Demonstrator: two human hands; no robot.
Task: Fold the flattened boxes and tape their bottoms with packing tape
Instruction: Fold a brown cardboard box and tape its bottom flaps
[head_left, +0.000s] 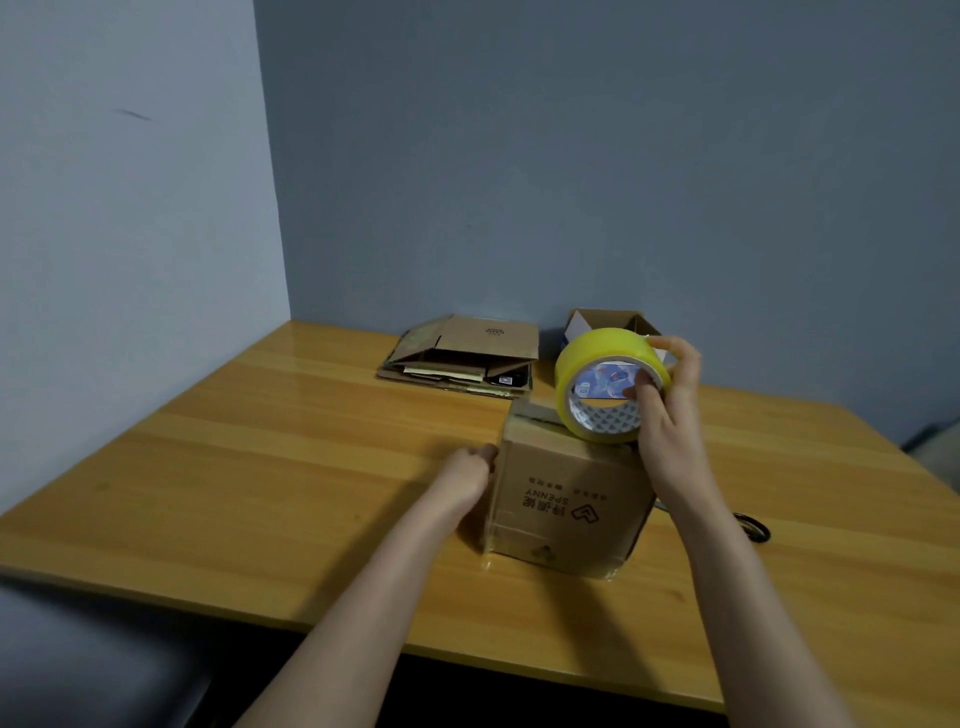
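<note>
A folded cardboard box (563, 499) stands upside down on the wooden table (260, 467), its print inverted. My left hand (470, 470) presses against the box's left side near the top edge. My right hand (670, 410) grips a yellow roll of packing tape (597, 374), thumb inside the core, and holds it on the box's upturned bottom. A stack of flattened boxes (462, 356) lies at the back of the table near the wall.
An open folded box (610, 325) stands behind the tape roll by the wall. A dark pair of scissors (750, 525) lies on the table right of my right forearm. A dark chair seat (104, 660) sits below the table's front left edge.
</note>
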